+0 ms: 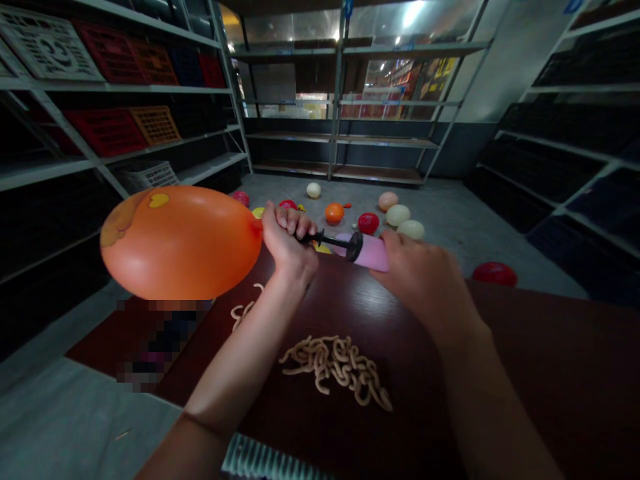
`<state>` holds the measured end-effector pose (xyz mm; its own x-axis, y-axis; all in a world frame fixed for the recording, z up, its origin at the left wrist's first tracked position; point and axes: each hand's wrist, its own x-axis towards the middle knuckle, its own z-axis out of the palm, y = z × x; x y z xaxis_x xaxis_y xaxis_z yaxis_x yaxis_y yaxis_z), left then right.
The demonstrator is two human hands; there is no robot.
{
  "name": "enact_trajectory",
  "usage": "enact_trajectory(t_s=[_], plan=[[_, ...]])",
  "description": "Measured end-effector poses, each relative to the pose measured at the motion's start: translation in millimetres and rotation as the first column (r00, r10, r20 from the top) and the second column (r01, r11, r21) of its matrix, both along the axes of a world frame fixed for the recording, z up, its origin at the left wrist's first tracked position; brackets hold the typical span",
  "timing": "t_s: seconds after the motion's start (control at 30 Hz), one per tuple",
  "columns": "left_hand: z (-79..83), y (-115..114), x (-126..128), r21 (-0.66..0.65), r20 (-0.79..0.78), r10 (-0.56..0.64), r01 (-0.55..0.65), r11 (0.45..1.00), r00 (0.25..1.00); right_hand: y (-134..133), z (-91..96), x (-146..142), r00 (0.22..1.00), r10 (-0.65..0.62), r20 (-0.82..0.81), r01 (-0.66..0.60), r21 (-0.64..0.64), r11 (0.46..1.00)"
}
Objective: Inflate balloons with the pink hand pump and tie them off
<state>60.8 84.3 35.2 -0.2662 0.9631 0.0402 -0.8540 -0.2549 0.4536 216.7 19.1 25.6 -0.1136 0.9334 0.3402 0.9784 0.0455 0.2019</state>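
At far left, a shelving unit (200, 89) carries plastic crates (107, 130) in red, orange and white. Nearer, an inflated orange balloon (180, 247) extends leftward above the table (395, 307), its neck meeting the thumb side of the left hand (287, 237). The fingers of this hand are curled closed around the black end of a hand pump (371, 253); the junction of neck and pump is hidden within the grip. To the right of these fingers, the black rod (333, 241) crosses a short gap to the collar and pink barrel. On the table below, nearer the viewer, lies a heap of beige curled pieces (340, 367). Beyond the far table edge, balloons (335, 213) in several colours rest on the grey floor. The right hand (425, 273) wraps around the right part of the barrel, its fingertips mostly out of sight. Farther right, a red balloon (495, 273) sits just past the table edge.
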Motion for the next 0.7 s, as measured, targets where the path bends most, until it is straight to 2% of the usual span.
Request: enact_trajectory(t_s=[0.2, 0.33, 0.53, 0.7], plan=[[-10.1, -7.3, 18.4, 0.034, 0.006, -0.123, 0.123, 0.992, 0.992, -0.6, -2.4, -11.2, 0.998, 0.036, -0.052, -0.037, -0.017, 0.999], [-13.3, 0.3, 15.4, 0.015, 0.008, -0.191, 0.191, 0.981, 0.982, 1.5, -2.8, -9.3, 0.999, 0.041, -0.036, -0.042, -0.011, 0.999], [-13.8, 19.0, 1.4, 0.002, -0.006, -0.137, 0.137, 0.991, 0.991, 4.1, -7.3, -21.3, 0.985, 0.064, -0.160, -0.073, -0.051, 0.996], [-9.6, 27.7, -15.1, -0.011, 0.006, -0.074, 0.074, 0.997, 0.997, 0.0, -8.7, -28.8, 0.978, 0.059, -0.202, -0.075, -0.071, 0.995]])
